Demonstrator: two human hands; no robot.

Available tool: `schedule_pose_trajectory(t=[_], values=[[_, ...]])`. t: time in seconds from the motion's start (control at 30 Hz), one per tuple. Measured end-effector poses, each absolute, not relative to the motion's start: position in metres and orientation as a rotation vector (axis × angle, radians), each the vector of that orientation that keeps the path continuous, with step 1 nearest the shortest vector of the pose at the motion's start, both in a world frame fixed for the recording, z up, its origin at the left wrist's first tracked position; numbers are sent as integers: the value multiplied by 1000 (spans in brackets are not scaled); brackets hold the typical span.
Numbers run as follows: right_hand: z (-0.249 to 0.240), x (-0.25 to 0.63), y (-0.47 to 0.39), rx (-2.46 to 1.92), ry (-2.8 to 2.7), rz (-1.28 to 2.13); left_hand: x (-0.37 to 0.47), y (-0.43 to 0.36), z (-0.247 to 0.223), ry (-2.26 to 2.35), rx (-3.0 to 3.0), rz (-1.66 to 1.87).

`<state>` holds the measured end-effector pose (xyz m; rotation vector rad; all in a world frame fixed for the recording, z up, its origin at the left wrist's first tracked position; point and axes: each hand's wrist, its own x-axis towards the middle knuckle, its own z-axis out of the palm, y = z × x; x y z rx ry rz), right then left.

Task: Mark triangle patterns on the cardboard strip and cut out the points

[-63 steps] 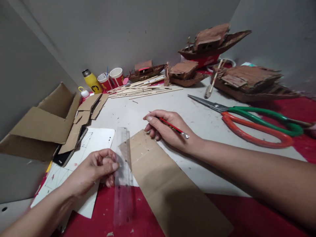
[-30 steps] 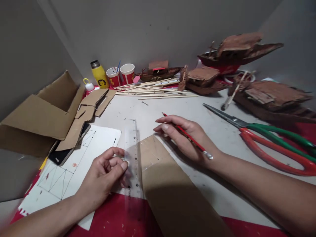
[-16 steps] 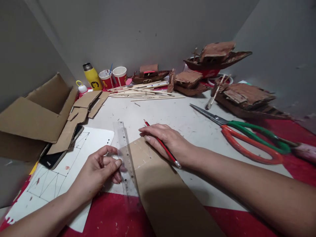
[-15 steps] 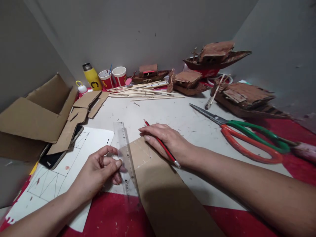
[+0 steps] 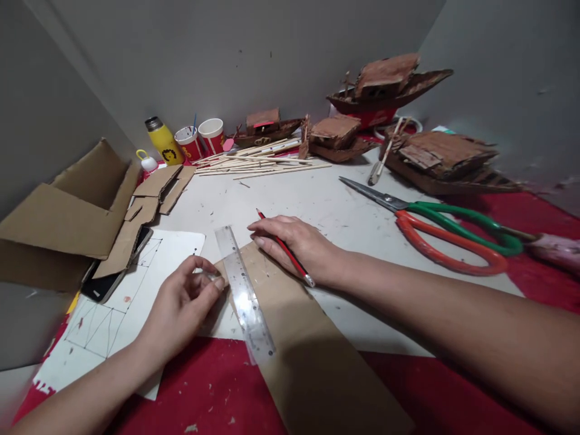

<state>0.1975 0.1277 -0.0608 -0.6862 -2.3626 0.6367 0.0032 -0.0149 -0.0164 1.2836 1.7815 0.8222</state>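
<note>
While the left hand (image 5: pixel 181 302) is curled just beside the ruler (image 5: pixel 247 302), contact cannot be told; the ruler lies slantwise across the cardboard strip's (image 5: pixel 326 356) left edge. The right hand (image 5: pixel 312 248), gripping a pencil (image 5: pixel 289 255) aslant, rests at the strip's far end, seemingly steadying it. Drawn-on paper (image 5: pixel 97 326) borders the left hand's outer side; scissors (image 5: pixel 392 202) bound the right. Beyond the fingers, room for moving extends to the sticks (image 5: pixel 267 163), with model boats (image 5: pixel 446 154) bordering it.
</note>
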Motion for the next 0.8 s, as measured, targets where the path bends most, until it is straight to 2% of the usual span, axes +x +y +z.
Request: schedule_pose_trajectory(t=[0.1,0.2,0.27,0.37,0.8], values=[[-62,197,129,-673,-2363,598,5,-19,-17,1918,1885,769],[-64,197,129,-667,-2362,559,8,-18,-21,1779,2340,435],[-65,197,129,-668,-2370,550,6,-15,-23,1700,2384,218],[-64,197,130,-663,-2381,552,-4,-12,-23,1675,2326,84],[-61,196,131,-744,-2365,586,-27,-9,-29,1574,2373,166]])
